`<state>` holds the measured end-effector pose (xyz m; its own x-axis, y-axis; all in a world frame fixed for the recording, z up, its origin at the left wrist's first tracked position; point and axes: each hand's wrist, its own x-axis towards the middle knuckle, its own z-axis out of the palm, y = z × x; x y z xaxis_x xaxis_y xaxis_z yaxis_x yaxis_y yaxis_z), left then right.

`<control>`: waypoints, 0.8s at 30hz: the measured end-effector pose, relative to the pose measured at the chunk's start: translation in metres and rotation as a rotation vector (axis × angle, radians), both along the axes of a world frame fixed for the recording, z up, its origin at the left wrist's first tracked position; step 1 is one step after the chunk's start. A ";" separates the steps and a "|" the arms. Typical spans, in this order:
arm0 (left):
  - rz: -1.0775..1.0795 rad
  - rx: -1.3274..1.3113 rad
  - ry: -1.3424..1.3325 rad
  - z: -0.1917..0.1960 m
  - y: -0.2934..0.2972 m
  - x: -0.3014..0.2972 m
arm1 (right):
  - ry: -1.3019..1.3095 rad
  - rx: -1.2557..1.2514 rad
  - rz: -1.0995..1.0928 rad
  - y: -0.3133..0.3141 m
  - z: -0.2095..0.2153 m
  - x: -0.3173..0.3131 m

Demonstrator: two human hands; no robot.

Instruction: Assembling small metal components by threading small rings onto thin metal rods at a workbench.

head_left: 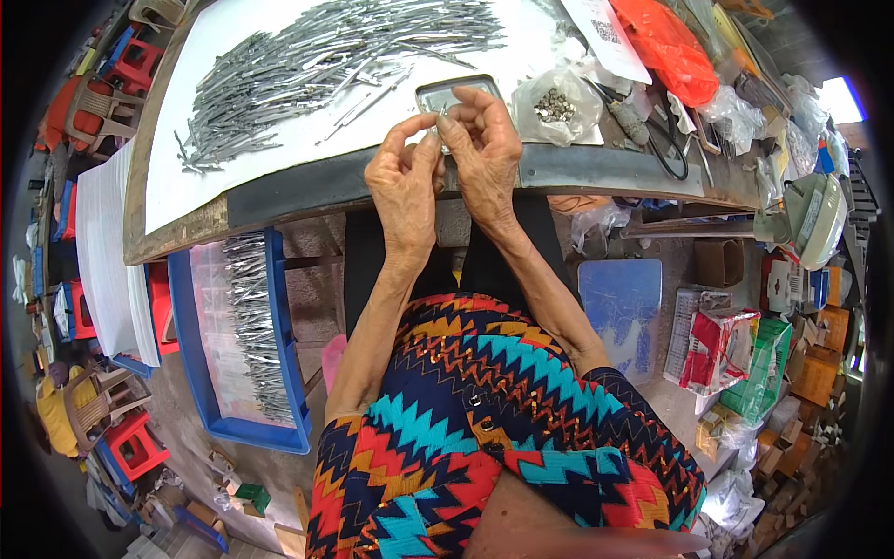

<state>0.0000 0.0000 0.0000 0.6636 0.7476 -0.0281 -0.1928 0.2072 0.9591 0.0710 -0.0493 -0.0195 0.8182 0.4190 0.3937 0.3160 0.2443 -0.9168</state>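
Note:
Close together over the table's front edge, my left hand (406,182) and my right hand (482,154) are both closed in a pinch. Their fingertips meet around something small that I cannot make out. Just beyond and partly under the right fingers lies a small shallow metal tray (494,84); the fingers hide much of it. A wide pile of thin grey metal strips (270,84) spreads over white paper on the table, with a few strips loose near the hands. To the right of my hands, an open clear plastic bag (584,98) holds small round metal parts (555,106).
A blue bin (296,373) with rows of metal strips (256,317) stands below the table at left. At right on the table are a red plastic bag (666,51) and a black cable (672,158). A blue board (619,307) lies lower right.

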 end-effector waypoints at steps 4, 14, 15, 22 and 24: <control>0.004 0.002 -0.008 -0.005 -0.005 0.001 | 0.051 0.001 -0.001 -0.002 0.003 -0.003; -0.044 -0.037 -0.039 -0.002 -0.018 0.005 | 0.057 0.009 -0.083 -0.005 0.000 0.002; -0.060 -0.042 -0.047 -0.003 -0.019 0.004 | 0.019 -0.021 -0.109 -0.005 -0.004 0.004; -0.138 -0.078 -0.046 -0.004 -0.013 0.002 | -0.190 -0.138 -0.218 -0.006 -0.005 0.009; -0.130 -0.079 -0.032 -0.004 -0.012 0.003 | 0.033 -0.143 -0.069 -0.012 -0.002 0.005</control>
<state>0.0034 -0.0119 -0.0042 0.7563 0.6515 -0.0605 -0.1897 0.3067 0.9327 0.0757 -0.0610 -0.0218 0.8583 0.4116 0.3065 0.2969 0.0890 -0.9508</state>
